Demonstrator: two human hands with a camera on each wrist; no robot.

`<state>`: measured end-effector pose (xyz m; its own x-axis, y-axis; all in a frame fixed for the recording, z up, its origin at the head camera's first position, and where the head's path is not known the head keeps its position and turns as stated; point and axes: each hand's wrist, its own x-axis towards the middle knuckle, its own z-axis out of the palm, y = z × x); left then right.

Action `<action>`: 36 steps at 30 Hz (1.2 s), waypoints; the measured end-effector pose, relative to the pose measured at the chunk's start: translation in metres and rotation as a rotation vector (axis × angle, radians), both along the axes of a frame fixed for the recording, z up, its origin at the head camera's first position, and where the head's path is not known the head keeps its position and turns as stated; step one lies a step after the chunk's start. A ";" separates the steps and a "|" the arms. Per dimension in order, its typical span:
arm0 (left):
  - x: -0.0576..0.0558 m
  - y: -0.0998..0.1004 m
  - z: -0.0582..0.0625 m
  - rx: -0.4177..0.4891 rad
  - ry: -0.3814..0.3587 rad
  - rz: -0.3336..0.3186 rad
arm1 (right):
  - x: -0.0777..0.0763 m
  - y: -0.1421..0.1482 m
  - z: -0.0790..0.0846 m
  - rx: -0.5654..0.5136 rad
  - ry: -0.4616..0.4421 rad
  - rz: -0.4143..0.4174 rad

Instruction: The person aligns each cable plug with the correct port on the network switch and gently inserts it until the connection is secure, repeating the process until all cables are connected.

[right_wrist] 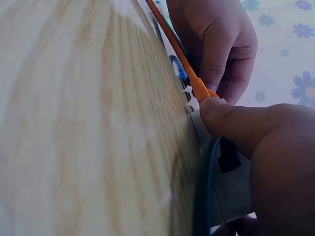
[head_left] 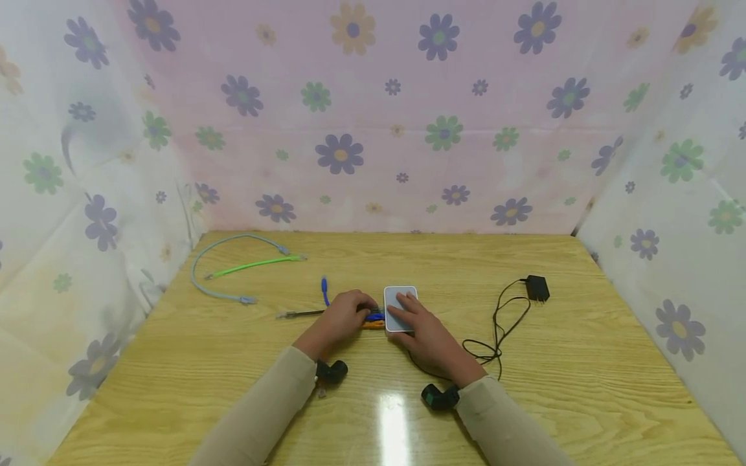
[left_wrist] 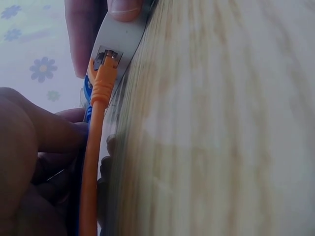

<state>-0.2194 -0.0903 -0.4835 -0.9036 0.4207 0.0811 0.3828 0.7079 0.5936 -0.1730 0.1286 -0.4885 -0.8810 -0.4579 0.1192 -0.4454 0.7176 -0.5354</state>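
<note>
Box: small white box (head_left: pixel 391 296), flat on the wooden table (head_left: pixel 524 401); bearings below are from it, head view, 12 o'clock toward the flowered curtain (head_left: pixel 396 65).
Right hand: (head_left: pixel 428 336) in from 4 o'clock; holding box, fingers spread over top, thumb against its edge.
Left hand: (head_left: pixel 345 316) at 9 o'clock; thumb and fingers curled together, pinching at a cable just beside box. Which one, cannot tell.
Orange cable: (left_wrist: pixel 91 162) plug in a port on box's 9 o'clock side.
Blue cable: (head_left: pixel 324 285) free end upright of left hand, 9 to 10 o'clock.
Black cable: (head_left: pixel 304 314) free plug at 9 o'clock; rest runs behind left hand.
Green cable, (head_left: pixel 254 265) grey cable: (head_left: pixel 196 267) both farther out, 9 to 10 o'clock.
Adapter: black, (head_left: pixel 537 288) near 3 o'clock, its cord (head_left: pixel 496 331) looped between it and right hand.
</note>
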 end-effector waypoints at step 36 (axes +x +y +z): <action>-0.012 -0.033 0.015 -0.001 0.060 0.027 | -0.001 0.001 -0.001 -0.014 -0.003 0.003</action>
